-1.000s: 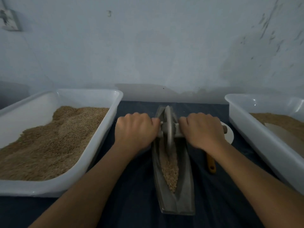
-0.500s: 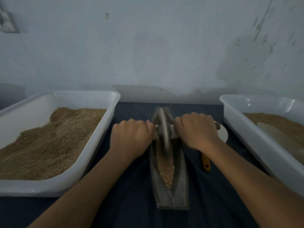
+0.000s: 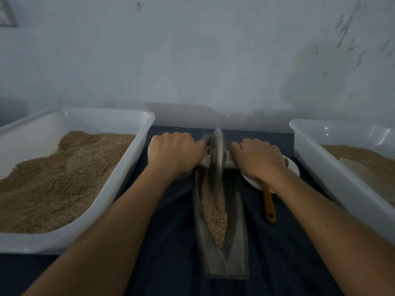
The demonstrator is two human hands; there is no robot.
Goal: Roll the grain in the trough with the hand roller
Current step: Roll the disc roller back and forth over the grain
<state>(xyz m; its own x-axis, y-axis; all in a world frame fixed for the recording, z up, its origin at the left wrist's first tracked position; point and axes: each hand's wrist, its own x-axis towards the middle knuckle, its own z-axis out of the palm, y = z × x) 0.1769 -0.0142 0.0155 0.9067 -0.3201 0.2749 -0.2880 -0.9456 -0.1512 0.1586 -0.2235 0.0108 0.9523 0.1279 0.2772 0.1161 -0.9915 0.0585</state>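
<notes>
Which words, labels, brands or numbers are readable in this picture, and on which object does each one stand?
None: no readable text on the trough, hand roller, left tub or right tub.
Framed item on the wall: cut off, too blurred to read.

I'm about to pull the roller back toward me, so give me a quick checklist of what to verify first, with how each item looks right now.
1. Left hand curled round its side of the axle: ok.
2. Right hand curled round the other side: ok.
3. Roller wheel seated upright in the trough, at its far end: ok.
4. Grain lies along the groove ahead of the pull, none seen spilled on the dark cloth: ok.
5. Yellow handle lies beside the trough, apart from it and off the wheel's path: ok.
6. Trough fixed against sliding on the cloth: cannot tell.
</notes>
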